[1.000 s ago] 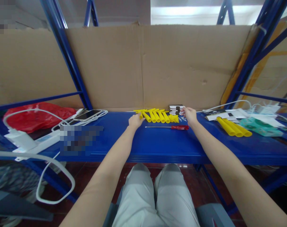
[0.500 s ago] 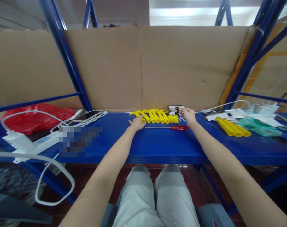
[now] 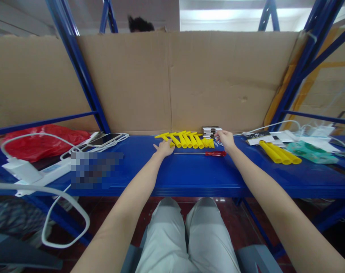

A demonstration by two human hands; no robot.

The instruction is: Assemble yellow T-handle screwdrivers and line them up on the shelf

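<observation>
My left hand (image 3: 164, 148) rests at the left end of a row of several yellow tubes (image 3: 186, 140), its fingers spread and touching the leftmost one. At the right end of the row my right hand (image 3: 225, 138) has its thumb and fingers pinched together beside a stack of black-and-white cards (image 3: 210, 132); what lies between the fingertips is too small to make out. Short yellow pieces (image 3: 208, 143) lie between the row and the cards. A screwdriver with a red handle (image 3: 215, 153) lies in front of the row.
Three larger yellow tubes (image 3: 278, 152), a green plastic bag (image 3: 311, 152) and papers lie on the right. On the left are a phone (image 3: 104, 139), a red bag (image 3: 44, 142) and a white power strip (image 3: 51, 172) with cables. Cardboard (image 3: 127, 83) stands behind the blue table (image 3: 198, 172).
The top of a person's head has risen into view above the cardboard. My hands have hardly moved.
</observation>
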